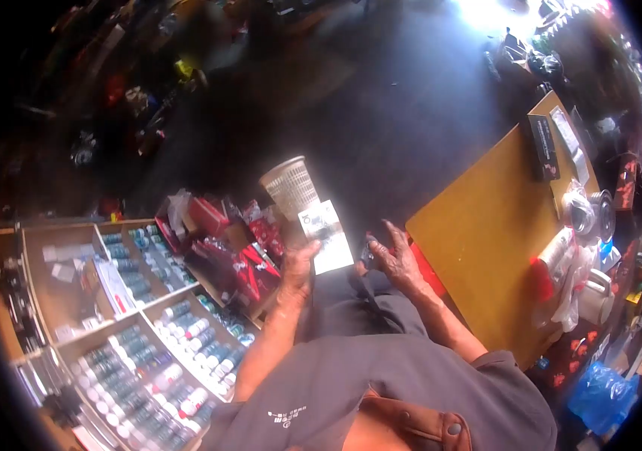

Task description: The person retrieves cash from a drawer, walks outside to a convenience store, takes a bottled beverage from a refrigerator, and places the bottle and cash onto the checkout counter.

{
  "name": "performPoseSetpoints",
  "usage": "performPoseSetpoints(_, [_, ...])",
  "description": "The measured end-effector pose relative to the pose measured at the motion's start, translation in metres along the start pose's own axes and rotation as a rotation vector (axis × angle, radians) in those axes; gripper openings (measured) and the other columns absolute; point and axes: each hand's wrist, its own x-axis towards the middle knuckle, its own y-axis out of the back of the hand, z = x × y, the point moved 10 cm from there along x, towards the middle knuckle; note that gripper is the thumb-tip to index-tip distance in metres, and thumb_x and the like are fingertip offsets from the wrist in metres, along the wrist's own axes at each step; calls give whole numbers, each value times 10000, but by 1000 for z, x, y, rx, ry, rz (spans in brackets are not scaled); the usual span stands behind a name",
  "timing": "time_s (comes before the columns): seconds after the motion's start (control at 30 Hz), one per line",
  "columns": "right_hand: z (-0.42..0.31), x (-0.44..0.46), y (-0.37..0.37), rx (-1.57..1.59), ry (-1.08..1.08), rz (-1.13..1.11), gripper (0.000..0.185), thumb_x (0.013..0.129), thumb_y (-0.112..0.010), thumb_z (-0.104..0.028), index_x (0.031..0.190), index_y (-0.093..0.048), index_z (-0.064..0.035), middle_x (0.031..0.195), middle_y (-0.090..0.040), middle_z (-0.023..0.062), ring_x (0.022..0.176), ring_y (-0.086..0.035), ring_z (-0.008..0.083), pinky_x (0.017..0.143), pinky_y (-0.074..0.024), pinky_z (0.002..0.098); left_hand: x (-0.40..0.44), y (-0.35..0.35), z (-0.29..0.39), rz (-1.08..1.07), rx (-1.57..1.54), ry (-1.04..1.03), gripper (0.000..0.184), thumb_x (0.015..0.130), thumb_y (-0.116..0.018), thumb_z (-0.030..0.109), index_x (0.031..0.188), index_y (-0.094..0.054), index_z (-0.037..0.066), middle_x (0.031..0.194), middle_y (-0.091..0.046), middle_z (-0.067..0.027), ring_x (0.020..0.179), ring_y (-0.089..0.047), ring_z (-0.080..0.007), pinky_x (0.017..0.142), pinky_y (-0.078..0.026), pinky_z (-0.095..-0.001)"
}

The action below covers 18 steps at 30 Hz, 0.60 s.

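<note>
My left hand (300, 264) is closed on a small white box (333, 255), its thumb lying on the face near a dark printed patch. Just beyond the box is a pale plastic basket (291, 186) with slotted sides; whether they touch I cannot tell. To the right, my right hand (397, 261) is apart from the box with its fingers spread. Something small and dark shows beside its fingers, too unclear to name.
A wooden tray (58, 346) at lower left has compartments of small bottles (129, 376). Red packages (249, 267) lie beside it. On the right, a yellow-brown tabletop (478, 240) bears a black box (542, 146), clear tape rolls (580, 210) and a white jug (597, 297).
</note>
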Motion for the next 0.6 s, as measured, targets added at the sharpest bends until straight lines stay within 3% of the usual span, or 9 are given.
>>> performPoseSetpoints(0.03, [-16,12,-9,464,-286,-255,493,908,-556,-306,1272,-449,8,1059,-578,144,927,-574,211,775,-480,309,15,-12,14,-36,48,-13,244,803,-549,37,1025,-634,-18,991,-637,-73,904,-593,-168,782,-474,-278])
performPoseSetpoints(0.1, [-12,40,-13,616,-429,-285,474,907,-557,-315,1246,-479,7,1023,-590,127,895,-573,193,743,-479,301,50,-34,41,-141,407,-273,242,802,-547,29,1023,-633,-20,983,-640,-77,890,-597,-168,769,-479,-271])
performPoseSetpoints(0.17, [-7,78,-8,633,-387,-193,476,908,-550,-346,1194,-513,32,945,-606,104,848,-567,151,692,-468,287,83,-76,65,-254,44,-169,238,806,-528,23,1016,-630,-29,980,-643,-86,876,-602,-158,754,-487,-270])
performPoseSetpoints(0.23, [-3,115,-5,755,-290,-129,448,899,-546,-402,1092,-585,1,884,-607,60,816,-551,133,690,-453,301,98,-130,107,-523,1032,-612,228,834,-499,58,1004,-642,3,992,-648,-121,903,-628,-213,774,-500,-286])
performPoseSetpoints(0.27, [1,138,-5,809,-175,-91,446,893,-547,-426,1056,-608,-16,869,-605,48,807,-545,133,698,-447,303,113,-148,115,-577,1123,-711,232,830,-501,64,1004,-644,9,996,-650,-115,907,-627,-202,781,-499,-285])
performPoseSetpoints(0.37, [36,193,-5,892,-432,33,431,881,-557,-432,1009,-630,-27,884,-601,34,820,-536,135,739,-431,291,187,-171,114,-657,915,-422,244,816,-505,84,1005,-649,26,1009,-656,-100,921,-622,-169,804,-496,-283])
performPoseSetpoints(0.4, [0,198,10,969,-532,-43,431,878,-561,-421,1008,-628,-16,895,-603,35,839,-538,137,759,-429,287,196,-190,129,-721,965,-469,257,804,-544,80,1037,-638,24,1007,-656,-86,904,-612,-145,786,-493,-279])
performPoseSetpoints(0.47, [-29,227,31,1000,-471,19,375,865,-576,-352,985,-628,-1,905,-602,37,871,-534,136,789,-422,284,213,-212,144,-647,722,132,286,752,-578,36,1028,-634,-11,993,-640,-81,900,-612,-169,757,-491,-284])
performPoseSetpoints(0.6, [-43,281,61,947,-432,76,333,852,-590,-314,976,-627,-7,882,-599,33,841,-534,124,762,-422,274,255,-247,167,-873,640,81,363,770,-606,118,1106,-597,-18,1041,-619,-68,855,-599,-152,779,-477,-284])
